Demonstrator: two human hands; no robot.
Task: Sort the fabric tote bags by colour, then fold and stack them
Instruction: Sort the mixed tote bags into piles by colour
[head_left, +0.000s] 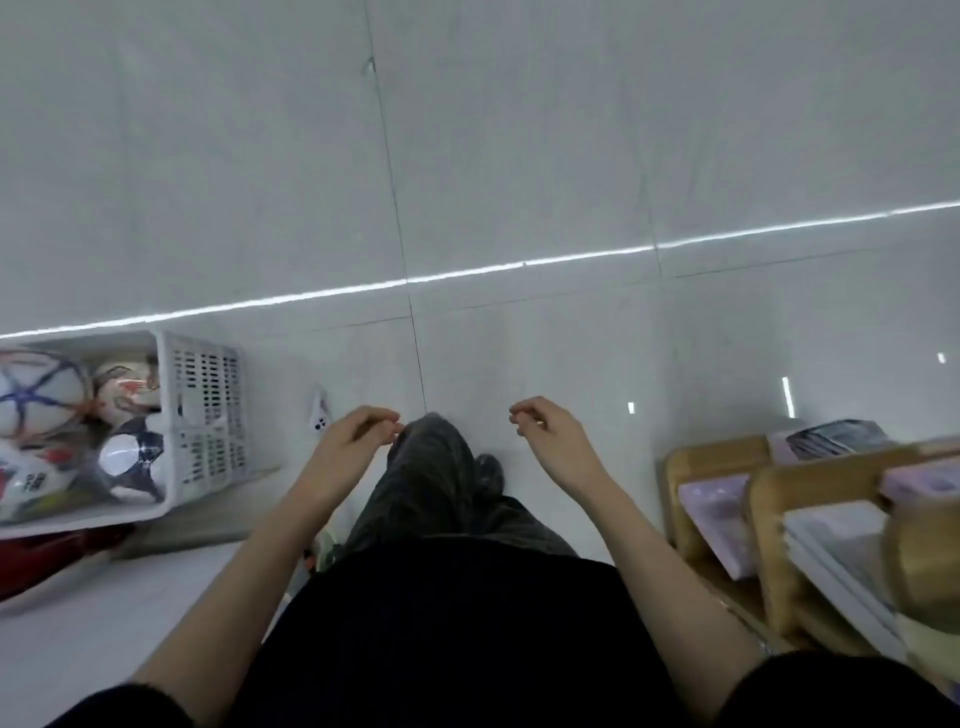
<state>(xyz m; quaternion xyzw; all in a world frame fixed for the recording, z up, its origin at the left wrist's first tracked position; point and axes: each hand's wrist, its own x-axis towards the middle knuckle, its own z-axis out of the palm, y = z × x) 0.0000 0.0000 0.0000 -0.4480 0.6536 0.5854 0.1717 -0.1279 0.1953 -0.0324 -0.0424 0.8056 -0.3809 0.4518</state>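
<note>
The left hand (353, 441) and right hand (550, 431) are hovering above the glossy white tiled floor (519, 156), fingers loosely curled, gripping nothing. A red fabric piece (52, 561), not clearly a tote bag, is lying beneath the white perforated plastic basket (208, 415) holding patterned footballs (36, 395).

glossy tiled floor (519, 156), white perforated plastic basket (208, 410), wooden rack (717, 457)
</note>
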